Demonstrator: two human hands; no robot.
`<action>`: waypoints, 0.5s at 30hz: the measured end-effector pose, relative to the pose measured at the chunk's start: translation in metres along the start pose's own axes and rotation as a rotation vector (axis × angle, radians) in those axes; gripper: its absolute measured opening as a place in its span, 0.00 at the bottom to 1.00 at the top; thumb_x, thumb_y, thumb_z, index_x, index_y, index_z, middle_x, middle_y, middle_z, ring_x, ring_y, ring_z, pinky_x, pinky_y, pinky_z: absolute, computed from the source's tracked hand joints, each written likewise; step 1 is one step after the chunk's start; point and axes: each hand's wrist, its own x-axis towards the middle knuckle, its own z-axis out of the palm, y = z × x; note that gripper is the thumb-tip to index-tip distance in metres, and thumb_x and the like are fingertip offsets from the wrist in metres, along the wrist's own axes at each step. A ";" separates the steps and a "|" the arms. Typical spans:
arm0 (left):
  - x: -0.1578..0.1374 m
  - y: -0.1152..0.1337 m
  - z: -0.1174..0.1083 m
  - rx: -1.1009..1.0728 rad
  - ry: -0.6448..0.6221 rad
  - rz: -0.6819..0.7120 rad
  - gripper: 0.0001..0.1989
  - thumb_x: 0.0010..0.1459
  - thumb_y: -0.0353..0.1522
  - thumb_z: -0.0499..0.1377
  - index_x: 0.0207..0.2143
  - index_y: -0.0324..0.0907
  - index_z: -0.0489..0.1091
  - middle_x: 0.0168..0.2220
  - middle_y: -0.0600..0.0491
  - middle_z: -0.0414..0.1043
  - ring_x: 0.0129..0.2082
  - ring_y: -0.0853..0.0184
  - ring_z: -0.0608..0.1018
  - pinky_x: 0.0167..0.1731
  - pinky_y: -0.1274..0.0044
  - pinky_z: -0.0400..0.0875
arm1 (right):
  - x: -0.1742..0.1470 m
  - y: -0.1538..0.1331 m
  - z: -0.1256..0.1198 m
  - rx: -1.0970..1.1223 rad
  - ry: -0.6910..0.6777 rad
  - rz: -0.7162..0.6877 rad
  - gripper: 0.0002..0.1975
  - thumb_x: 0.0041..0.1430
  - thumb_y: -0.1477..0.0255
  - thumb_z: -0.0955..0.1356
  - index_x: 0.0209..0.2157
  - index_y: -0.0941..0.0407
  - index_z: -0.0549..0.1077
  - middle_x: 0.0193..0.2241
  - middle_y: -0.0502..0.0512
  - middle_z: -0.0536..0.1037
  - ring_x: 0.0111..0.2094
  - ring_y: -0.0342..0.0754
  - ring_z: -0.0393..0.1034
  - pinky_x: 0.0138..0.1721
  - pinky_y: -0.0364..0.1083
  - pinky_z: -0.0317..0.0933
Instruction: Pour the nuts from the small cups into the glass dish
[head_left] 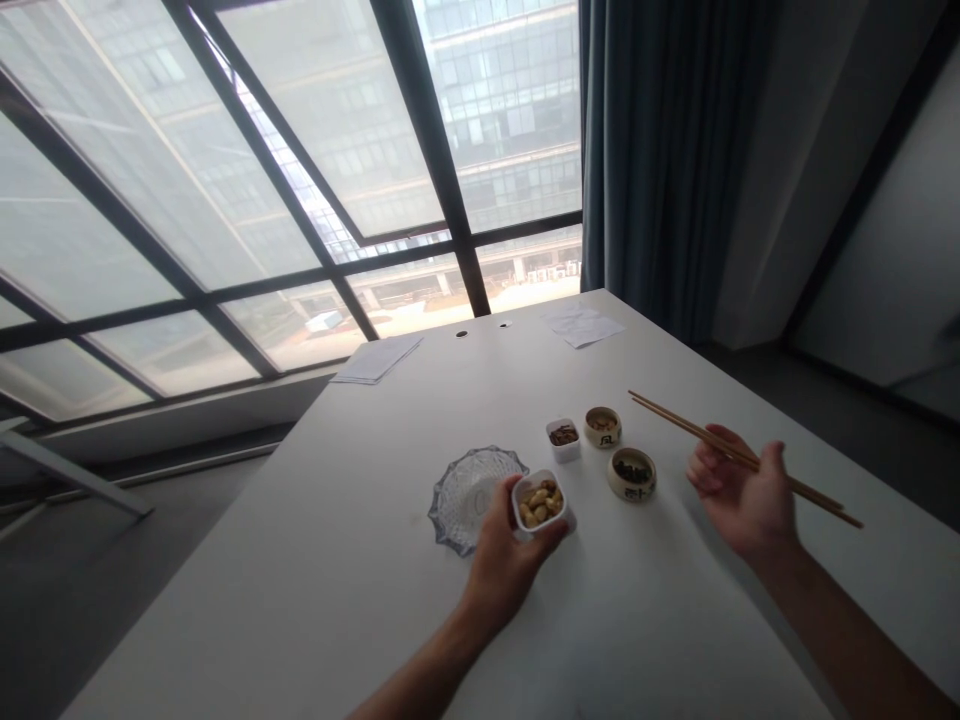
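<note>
Peanut cup [540, 500] — a small white square cup filled with pale peanuts — sits on the white table [375, 600], its near side touching the cut-glass dish [471, 495]. Left hand [502, 560] is closed around the cup's near wall, thumb and fingers clamped on it. Right hand [742, 500] holds a pair of wooden chopsticks [739, 458] loosely between thumb and fingers, tips raised and pointing away, well apart from any cup.

Step in hand, as judged: steadying the cup while the chopsticks are set in the grip. The next move calls for lowering the tips to the peanuts — smooth and rounded, they likely slip under light pressure. Three other small cups [604, 426] stand just beyond.
</note>
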 end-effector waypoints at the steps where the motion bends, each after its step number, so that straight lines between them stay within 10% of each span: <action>1: 0.000 0.000 -0.019 0.096 0.009 0.037 0.29 0.52 0.42 0.68 0.53 0.43 0.63 0.45 0.49 0.76 0.43 0.58 0.79 0.44 0.69 0.73 | -0.001 0.000 0.001 0.012 -0.008 0.014 0.33 0.68 0.45 0.54 0.37 0.55 0.78 0.19 0.49 0.64 0.18 0.41 0.55 0.19 0.42 0.53; 7: 0.018 -0.016 -0.107 0.967 0.079 0.343 0.24 0.55 0.36 0.65 0.54 0.47 0.66 0.48 0.47 0.73 0.46 0.55 0.76 0.45 0.63 0.73 | -0.004 0.006 0.003 0.080 -0.026 0.104 0.35 0.69 0.47 0.52 0.36 0.57 0.79 0.21 0.51 0.64 0.18 0.42 0.56 0.19 0.42 0.54; 15: 0.039 -0.007 -0.113 1.258 -0.198 0.621 0.25 0.58 0.18 0.53 0.52 0.50 0.71 0.57 0.47 0.70 0.60 0.49 0.66 0.58 0.55 0.60 | -0.004 0.007 0.003 0.125 -0.024 0.124 0.36 0.70 0.48 0.51 0.35 0.57 0.79 0.21 0.51 0.64 0.18 0.42 0.56 0.19 0.43 0.55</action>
